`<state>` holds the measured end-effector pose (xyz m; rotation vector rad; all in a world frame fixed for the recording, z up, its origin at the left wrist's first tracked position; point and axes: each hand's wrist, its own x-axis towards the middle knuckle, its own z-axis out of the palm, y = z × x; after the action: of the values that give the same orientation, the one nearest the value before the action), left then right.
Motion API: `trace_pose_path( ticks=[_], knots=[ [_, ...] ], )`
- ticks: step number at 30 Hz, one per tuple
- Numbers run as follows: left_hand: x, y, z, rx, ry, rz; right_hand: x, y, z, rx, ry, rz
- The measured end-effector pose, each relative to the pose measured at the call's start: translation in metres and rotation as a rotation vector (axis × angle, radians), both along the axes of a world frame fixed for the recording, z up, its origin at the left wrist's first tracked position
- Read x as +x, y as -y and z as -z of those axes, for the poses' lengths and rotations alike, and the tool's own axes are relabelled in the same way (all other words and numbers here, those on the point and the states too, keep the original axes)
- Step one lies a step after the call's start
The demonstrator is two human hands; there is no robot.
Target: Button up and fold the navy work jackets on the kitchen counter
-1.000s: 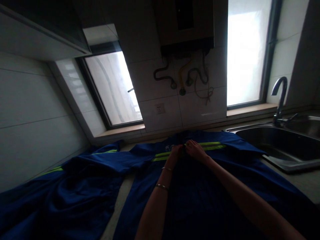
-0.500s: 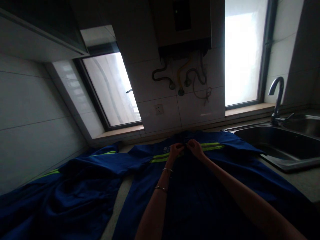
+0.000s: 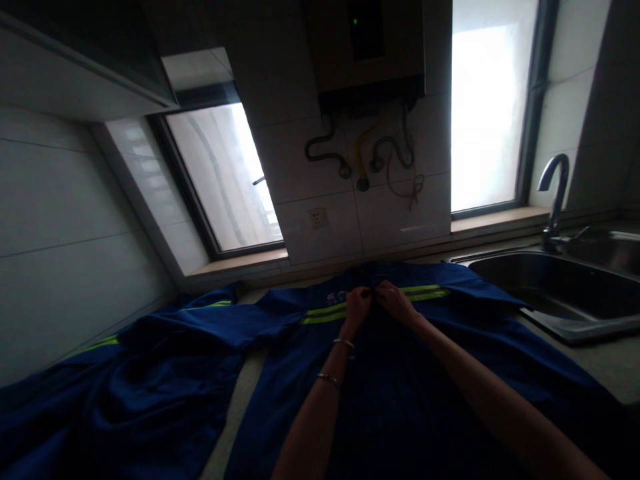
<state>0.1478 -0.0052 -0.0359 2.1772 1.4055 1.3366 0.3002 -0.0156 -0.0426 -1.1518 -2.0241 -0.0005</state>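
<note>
A dark blue work jacket point(image 3: 290, 373) with yellow-green stripes lies spread on the counter, its collar toward the wall. My left hand point(image 3: 359, 305) pinches the jacket's front at the upper middle, beside a small white print on the chest. Close against it, my right hand point(image 3: 395, 300) is also closed on the front at the same spot. Fingertips of both hands nearly meet there. Whatever small part they grip, perhaps the front edge, is too dark to make out. Two thin bangles point(image 3: 329, 379) circle my left forearm.
Another blue garment point(image 3: 165, 393) with matching stripes lies heaped on the left. To the right, a steel sink point(image 3: 565, 327) with a curved tap point(image 3: 554, 200) is set in the counter point(image 3: 607, 360). A water heater point(image 3: 370, 47) with hoses hangs on the tiled wall between two windows.
My left hand has shifted slightly right and turned, coming nearer my right hand. The right hand stays at the jacket front, its wrist a little further right. The garments lie as before.
</note>
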Motion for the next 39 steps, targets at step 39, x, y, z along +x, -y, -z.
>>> trace_pose_path(
  ticks=[39],
  knots=[
    [0.006, 0.015, -0.001, 0.176, -0.095, -0.003, -0.008, 0.013, -0.003, 0.093, 0.060, 0.122]
  ],
)
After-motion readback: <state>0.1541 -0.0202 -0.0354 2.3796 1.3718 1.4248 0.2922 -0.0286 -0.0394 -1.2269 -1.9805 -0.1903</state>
